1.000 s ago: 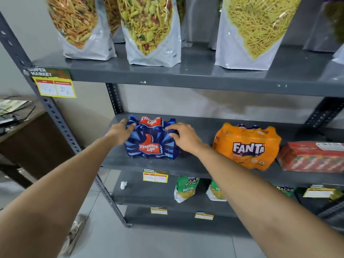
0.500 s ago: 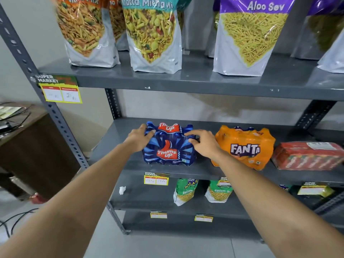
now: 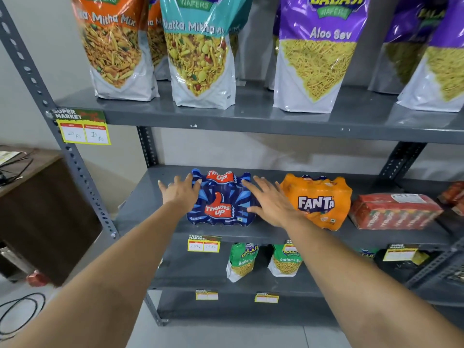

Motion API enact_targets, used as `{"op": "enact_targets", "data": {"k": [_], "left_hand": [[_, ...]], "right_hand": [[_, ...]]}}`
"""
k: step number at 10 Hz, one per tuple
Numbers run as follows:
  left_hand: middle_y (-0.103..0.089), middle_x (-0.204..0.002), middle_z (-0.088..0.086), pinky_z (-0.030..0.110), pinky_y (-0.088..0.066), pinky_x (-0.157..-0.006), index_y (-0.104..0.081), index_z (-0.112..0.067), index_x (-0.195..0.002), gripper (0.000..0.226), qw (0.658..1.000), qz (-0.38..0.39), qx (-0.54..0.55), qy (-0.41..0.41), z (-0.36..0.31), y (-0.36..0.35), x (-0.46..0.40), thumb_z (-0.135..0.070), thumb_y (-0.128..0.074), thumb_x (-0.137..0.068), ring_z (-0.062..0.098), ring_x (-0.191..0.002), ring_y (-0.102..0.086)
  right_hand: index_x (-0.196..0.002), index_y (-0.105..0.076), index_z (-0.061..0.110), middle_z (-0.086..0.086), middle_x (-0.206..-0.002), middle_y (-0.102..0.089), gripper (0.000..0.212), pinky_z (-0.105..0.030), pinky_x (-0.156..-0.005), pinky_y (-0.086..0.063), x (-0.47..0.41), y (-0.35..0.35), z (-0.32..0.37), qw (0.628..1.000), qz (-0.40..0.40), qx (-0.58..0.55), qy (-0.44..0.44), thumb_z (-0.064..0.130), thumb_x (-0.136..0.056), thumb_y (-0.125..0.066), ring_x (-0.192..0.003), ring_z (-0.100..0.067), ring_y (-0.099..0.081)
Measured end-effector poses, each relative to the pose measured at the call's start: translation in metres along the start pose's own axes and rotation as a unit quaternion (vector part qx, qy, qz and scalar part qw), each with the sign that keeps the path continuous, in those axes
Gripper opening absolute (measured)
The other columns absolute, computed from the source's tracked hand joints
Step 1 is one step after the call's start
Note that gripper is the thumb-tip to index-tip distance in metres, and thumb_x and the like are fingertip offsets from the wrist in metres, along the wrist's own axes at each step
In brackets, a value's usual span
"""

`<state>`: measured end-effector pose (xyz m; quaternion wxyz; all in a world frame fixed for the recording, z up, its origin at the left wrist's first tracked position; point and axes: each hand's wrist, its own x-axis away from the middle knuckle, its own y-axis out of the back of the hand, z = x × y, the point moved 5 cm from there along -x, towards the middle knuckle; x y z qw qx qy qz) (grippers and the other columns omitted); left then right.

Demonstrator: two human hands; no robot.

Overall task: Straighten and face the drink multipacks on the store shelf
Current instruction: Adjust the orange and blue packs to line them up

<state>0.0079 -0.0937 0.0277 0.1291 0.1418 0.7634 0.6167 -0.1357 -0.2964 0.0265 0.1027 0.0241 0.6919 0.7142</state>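
A blue Thums Up multipack (image 3: 221, 200) stands on the grey middle shelf (image 3: 140, 212), label facing me. My left hand (image 3: 181, 193) lies flat against its left side with fingers spread. My right hand (image 3: 270, 202) rests on its right side, fingers apart, between it and the orange Fanta multipack (image 3: 319, 200). Neither hand grips the pack. A red multipack (image 3: 394, 210) lies to the right of the Fanta, angled.
Large snack bags (image 3: 200, 54) stand on the upper shelf. Small green snack packets (image 3: 242, 259) sit on the shelf below. Yellow price tags (image 3: 204, 244) hang on the shelf edges. A brown desk (image 3: 37, 197) stands left of the rack upright (image 3: 75, 167).
Both hands held the sides of the Thums Up pack and slid it right, closer to the Fanta; now the fingers have opened and lie flat beside it.
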Motion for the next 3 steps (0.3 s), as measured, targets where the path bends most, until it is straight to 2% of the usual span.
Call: {"op": "enact_targets", "data": {"k": [1,2,3], "left_hand": [[-0.034,-0.154,0.017,0.058,-0.002,-0.117,-0.031,-0.020,-0.150,0.059,0.989,-0.085,-0.111,-0.051,-0.009,0.010,0.015,-0.049,-0.020,-0.100,0.037,-0.138,-0.039],[-0.046,-0.147,0.015,0.055,-0.007,-0.117,-0.045,-0.017,-0.142,0.058,0.963,-0.164,-0.147,-0.154,-0.034,0.021,0.040,-0.046,-0.021,-0.098,0.033,-0.133,-0.048],[-0.064,-0.125,0.012,0.052,-0.028,-0.109,-0.062,-0.015,-0.122,0.056,0.911,-0.201,-0.190,-0.305,-0.081,0.035,0.078,-0.043,-0.022,-0.095,0.030,-0.109,-0.064]], "right_hand": [[-0.156,-0.013,0.026,-0.009,-0.165,-0.011,0.074,-0.051,-0.119,-0.005,0.022,0.016,0.002,0.993,-0.080,0.076,0.045,0.053,-0.096,-0.046,-0.152,-0.029,-0.009],[-0.155,-0.023,0.021,-0.011,-0.162,-0.019,0.072,-0.051,-0.119,-0.009,0.044,0.031,-0.010,0.976,-0.160,0.126,0.077,0.052,-0.095,-0.049,-0.150,-0.030,-0.020],[-0.154,-0.023,0.014,-0.011,-0.161,-0.018,0.072,-0.051,-0.119,-0.012,0.077,0.074,-0.033,0.948,-0.290,0.132,0.013,0.052,-0.096,-0.044,-0.148,-0.030,-0.023]]}}
